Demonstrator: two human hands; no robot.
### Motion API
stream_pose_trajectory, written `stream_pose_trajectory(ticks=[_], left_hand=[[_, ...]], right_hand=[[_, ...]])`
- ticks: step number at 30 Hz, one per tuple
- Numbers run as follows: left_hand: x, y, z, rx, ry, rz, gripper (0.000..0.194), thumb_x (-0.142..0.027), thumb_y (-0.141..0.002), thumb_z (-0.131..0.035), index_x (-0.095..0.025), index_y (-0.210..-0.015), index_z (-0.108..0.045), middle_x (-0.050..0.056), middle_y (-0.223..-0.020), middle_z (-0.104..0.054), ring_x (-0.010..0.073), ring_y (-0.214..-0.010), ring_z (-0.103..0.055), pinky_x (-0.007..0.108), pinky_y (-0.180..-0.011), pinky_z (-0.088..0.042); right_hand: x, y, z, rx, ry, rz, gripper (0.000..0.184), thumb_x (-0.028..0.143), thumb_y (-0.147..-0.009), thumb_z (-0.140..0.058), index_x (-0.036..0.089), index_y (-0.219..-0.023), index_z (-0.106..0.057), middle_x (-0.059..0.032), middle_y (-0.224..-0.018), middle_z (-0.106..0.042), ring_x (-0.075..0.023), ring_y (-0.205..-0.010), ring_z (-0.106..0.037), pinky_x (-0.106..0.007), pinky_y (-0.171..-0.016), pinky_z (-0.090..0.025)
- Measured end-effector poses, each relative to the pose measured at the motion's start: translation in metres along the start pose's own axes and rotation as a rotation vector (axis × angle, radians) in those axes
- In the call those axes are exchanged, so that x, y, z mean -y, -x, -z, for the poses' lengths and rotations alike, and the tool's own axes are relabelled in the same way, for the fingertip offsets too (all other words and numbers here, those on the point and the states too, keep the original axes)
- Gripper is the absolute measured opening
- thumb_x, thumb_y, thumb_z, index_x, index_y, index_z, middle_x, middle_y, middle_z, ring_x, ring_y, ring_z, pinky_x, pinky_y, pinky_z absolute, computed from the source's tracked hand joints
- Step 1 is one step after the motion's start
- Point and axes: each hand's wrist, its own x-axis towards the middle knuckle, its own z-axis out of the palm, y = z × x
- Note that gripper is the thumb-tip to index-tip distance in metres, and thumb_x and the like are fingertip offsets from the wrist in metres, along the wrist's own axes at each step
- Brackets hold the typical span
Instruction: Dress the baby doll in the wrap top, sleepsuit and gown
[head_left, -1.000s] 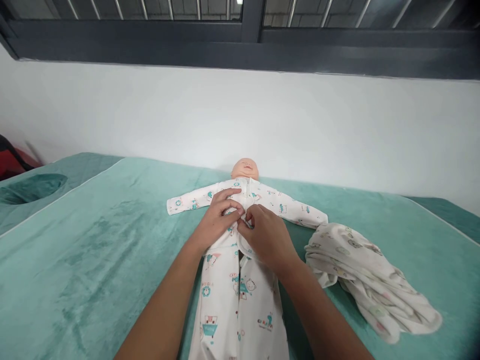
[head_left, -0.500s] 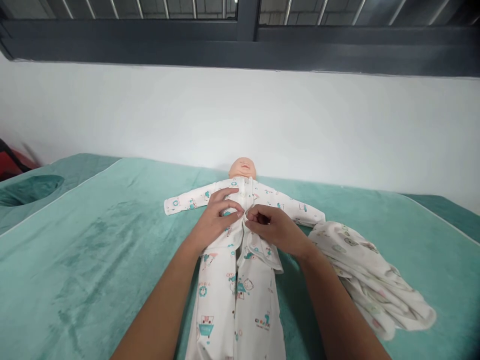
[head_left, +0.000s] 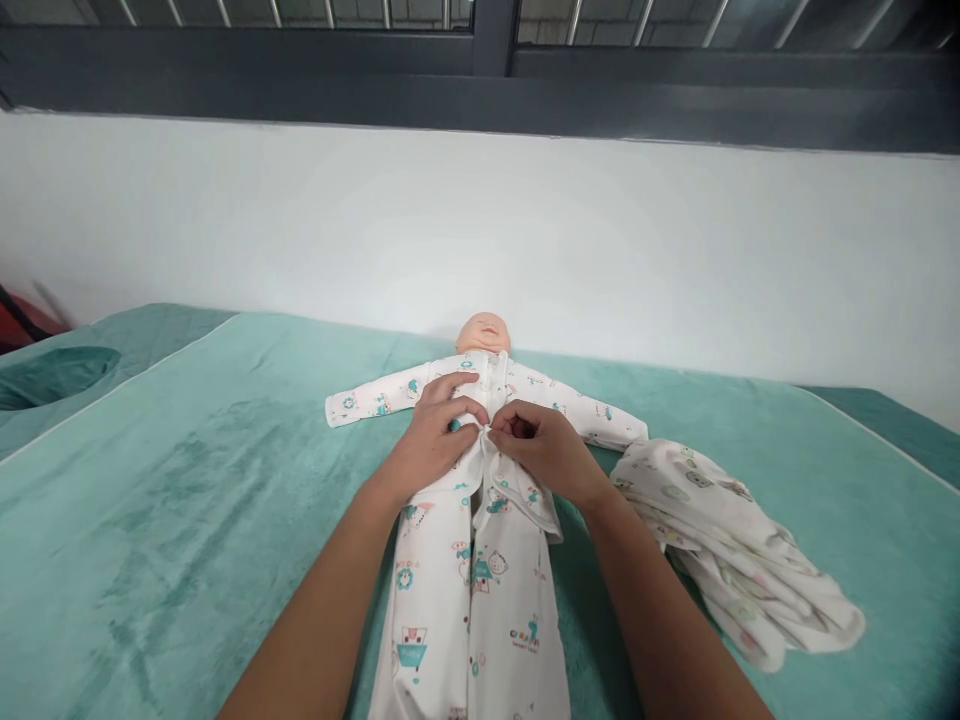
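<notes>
A baby doll (head_left: 484, 332) lies on its back, dressed in a white printed baby jacket (head_left: 390, 396) with both sleeves spread sideways. White printed trousers (head_left: 435, 600) cover its lower part. My left hand (head_left: 439, 430) rests on the jacket's chest, thumb and index finger pinching the front edge. Opposite it, my right hand (head_left: 544, 440) pinches the other front edge, fingertips close to those of the left. The jacket front meets between my fingertips, and below them its lower flaps part. Whatever fastener is at the fingertips is too small to make out.
A crumpled white printed cloth (head_left: 742, 540) lies to the right by the sleeve end. Green plush fabric (head_left: 187, 500) covers the surface. Behind the doll's head rises a white wall (head_left: 480, 220) under a dark window frame (head_left: 300, 75). Something red (head_left: 22, 320) stands far left.
My right hand has shifted slightly right and turned, uncovering the jacket's lower right flap. My left hand has stayed on the chest. The view has moved a little.
</notes>
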Motion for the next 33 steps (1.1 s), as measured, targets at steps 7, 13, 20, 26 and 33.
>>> stream_pose_trajectory(ticks=[7,13,20,26,33], left_hand=[[-0.006,-0.003,-0.001,0.0,-0.041,0.023,0.021,-0.011,-0.076,-0.048,-0.024,-0.078,-0.064,-0.001,-0.137,-0.044,0.0239,-0.133,-0.032,0.045,-0.114,-0.025],[-0.005,-0.005,-0.003,-0.014,-0.055,0.012,0.019,-0.012,-0.077,-0.047,-0.023,-0.074,-0.062,0.001,-0.135,-0.044,0.0246,-0.131,-0.034,0.046,-0.112,-0.028],[-0.005,-0.003,0.001,-0.019,0.042,0.033,0.023,-0.01,-0.076,-0.044,-0.023,-0.074,-0.063,0.0,-0.138,-0.045,0.0245,-0.132,-0.035,0.044,-0.112,-0.028],[-0.008,-0.001,-0.007,-0.108,-0.058,-0.019,0.016,-0.032,-0.08,-0.062,-0.025,-0.093,-0.056,0.003,-0.138,-0.045,0.0244,-0.131,-0.036,0.041,-0.107,-0.033],[-0.009,0.0,-0.012,-0.278,-0.312,0.035,0.004,-0.024,-0.082,-0.054,-0.023,-0.083,-0.05,0.004,-0.097,-0.056,0.0233,-0.098,-0.051,0.037,-0.083,-0.042]], right_hand=[[-0.002,0.0,-0.006,-0.062,0.021,-0.009,0.007,0.023,-0.075,-0.055,0.019,-0.069,-0.055,0.0051,-0.061,-0.045,-0.0096,-0.058,-0.037,-0.023,-0.054,-0.029],[-0.007,-0.002,-0.012,-0.137,0.041,-0.004,0.005,0.023,-0.073,-0.054,0.019,-0.07,-0.056,0.0047,-0.061,-0.046,-0.0102,-0.058,-0.039,-0.023,-0.054,-0.031],[-0.014,-0.008,-0.009,-0.24,-0.11,-0.061,0.011,0.029,-0.071,-0.061,0.019,-0.071,-0.055,0.0041,-0.062,-0.048,-0.0105,-0.058,-0.041,-0.023,-0.053,-0.031],[-0.015,-0.005,-0.003,-0.199,-0.475,-0.187,0.015,0.034,-0.074,-0.058,0.021,-0.074,-0.05,0.0067,-0.056,-0.037,-0.009,-0.048,-0.031,-0.023,-0.045,-0.023],[-0.02,-0.006,-0.002,-0.42,-0.546,-0.195,0.018,0.037,-0.074,-0.047,0.023,-0.073,-0.036,0.0036,-0.063,-0.035,-0.0127,-0.054,-0.036,-0.026,-0.049,-0.034]])
